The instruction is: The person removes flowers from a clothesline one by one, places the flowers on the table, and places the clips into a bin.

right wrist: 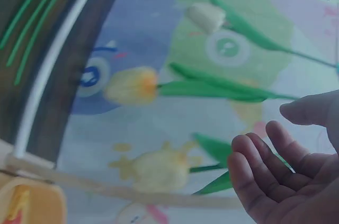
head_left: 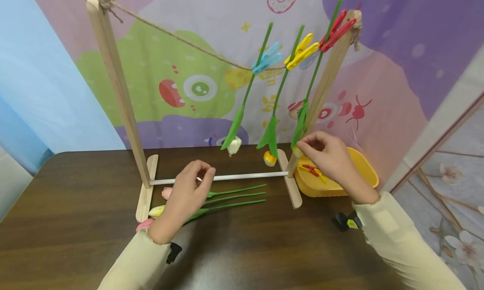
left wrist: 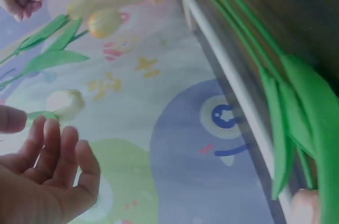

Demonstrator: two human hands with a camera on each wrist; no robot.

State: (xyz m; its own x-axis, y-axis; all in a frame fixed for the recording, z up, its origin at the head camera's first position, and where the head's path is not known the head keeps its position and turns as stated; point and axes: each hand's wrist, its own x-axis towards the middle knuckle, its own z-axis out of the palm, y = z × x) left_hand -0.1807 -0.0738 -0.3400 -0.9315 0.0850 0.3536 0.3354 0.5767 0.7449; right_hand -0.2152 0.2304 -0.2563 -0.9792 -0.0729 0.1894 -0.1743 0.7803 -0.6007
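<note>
Three artificial tulips hang heads down from a rope (head_left: 181,38): a white tulip (head_left: 234,145) under a blue clothespin (head_left: 267,58), an orange-yellow tulip (head_left: 269,159) under a yellow clothespin (head_left: 301,52), and a pale yellow tulip (right wrist: 161,172) under a red clothespin (head_left: 338,31). My right hand (head_left: 327,155) is beside the last one's head, its fingers loosely bent and holding nothing in the right wrist view. Above several tulips lying on the table hovers my left hand (head_left: 187,193), relaxed with nothing in it; it covers part of their leaves.
Wooden posts (head_left: 117,84) on flat feet carry the rope, joined low down by a white rod (head_left: 249,176). By the right post stands a yellow tray (head_left: 321,192) with more clothespins (head_left: 312,170). A patterned cloth hangs behind the dark table (head_left: 245,252).
</note>
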